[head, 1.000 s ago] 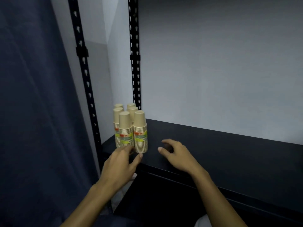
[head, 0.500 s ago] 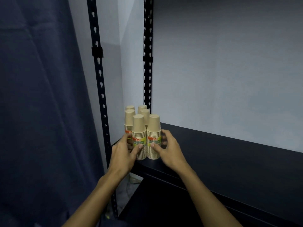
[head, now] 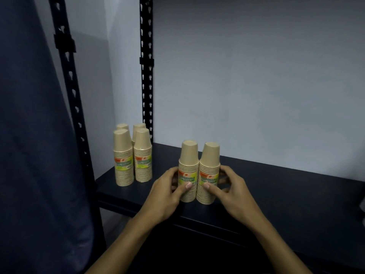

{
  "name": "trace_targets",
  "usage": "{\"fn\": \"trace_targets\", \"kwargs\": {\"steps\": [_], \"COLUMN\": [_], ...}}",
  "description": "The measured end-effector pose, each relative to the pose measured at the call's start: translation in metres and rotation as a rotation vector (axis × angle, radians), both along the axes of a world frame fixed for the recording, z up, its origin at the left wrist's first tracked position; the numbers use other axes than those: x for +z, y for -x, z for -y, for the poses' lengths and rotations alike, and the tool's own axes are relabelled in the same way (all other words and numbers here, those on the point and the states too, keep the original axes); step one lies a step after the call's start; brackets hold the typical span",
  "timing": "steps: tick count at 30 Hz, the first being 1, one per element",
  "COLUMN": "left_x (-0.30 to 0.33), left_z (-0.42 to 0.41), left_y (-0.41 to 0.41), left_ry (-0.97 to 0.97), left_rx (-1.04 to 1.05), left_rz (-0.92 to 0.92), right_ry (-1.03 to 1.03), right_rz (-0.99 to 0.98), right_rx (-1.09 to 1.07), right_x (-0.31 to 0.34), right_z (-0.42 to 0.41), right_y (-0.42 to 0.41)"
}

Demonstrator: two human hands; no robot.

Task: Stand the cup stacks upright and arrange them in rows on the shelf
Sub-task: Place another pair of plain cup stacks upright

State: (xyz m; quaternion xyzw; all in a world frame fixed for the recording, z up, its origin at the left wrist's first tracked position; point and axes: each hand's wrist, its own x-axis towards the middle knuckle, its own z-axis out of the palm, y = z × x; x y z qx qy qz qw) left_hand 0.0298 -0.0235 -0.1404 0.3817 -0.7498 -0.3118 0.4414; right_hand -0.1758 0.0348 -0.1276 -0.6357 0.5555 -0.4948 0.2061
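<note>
Two tan paper cup stacks with green and orange labels stand upright side by side near the front of the black shelf. My left hand grips the left stack, thumb across its label. My right hand grips the right stack the same way. Several more upright stacks stand in two short rows at the shelf's left end, a gap apart from the held pair.
Black slotted uprights frame the shelf's left end, with a pale wall behind. A dark blue curtain hangs at the left. The shelf's front edge runs just under my wrists.
Both hands closed on the two front stacks of the group and carried them to the right, away from the other stacks.
</note>
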Motion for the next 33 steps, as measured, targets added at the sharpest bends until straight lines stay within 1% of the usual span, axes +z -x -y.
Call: {"fn": "trace_targets", "kwargs": {"steps": [4, 7, 11, 18, 27, 33], "left_x": [0.001, 0.001, -0.002, 0.000, 0.006, 0.005], "left_z": [0.006, 0.010, 0.017, 0.044, 0.089, 0.116], "left_y": [0.038, 0.064, 0.091, 0.116, 0.144, 0.162], "left_ry": [-0.051, -0.056, -0.043, -0.019, 0.014, 0.001], "left_rx": [-0.115, -0.183, -0.240, -0.264, -0.241, -0.193], "left_rz": [-0.028, -0.012, 0.014, 0.073, 0.184, 0.198], "right_ry": [0.012, 0.024, 0.001, -0.075, -0.081, -0.071], "right_rz": [0.038, 0.052, 0.021, -0.075, -0.088, -0.096], "right_rx": [-0.073, -0.129, -0.182, -0.230, -0.272, -0.299], "right_x": [-0.001, -0.004, -0.010, -0.011, -0.011, -0.012], "right_z": [-0.015, -0.023, -0.024, -0.002, 0.046, 0.077], "right_y": [0.032, 0.052, 0.074, 0.100, 0.121, 0.133]}}
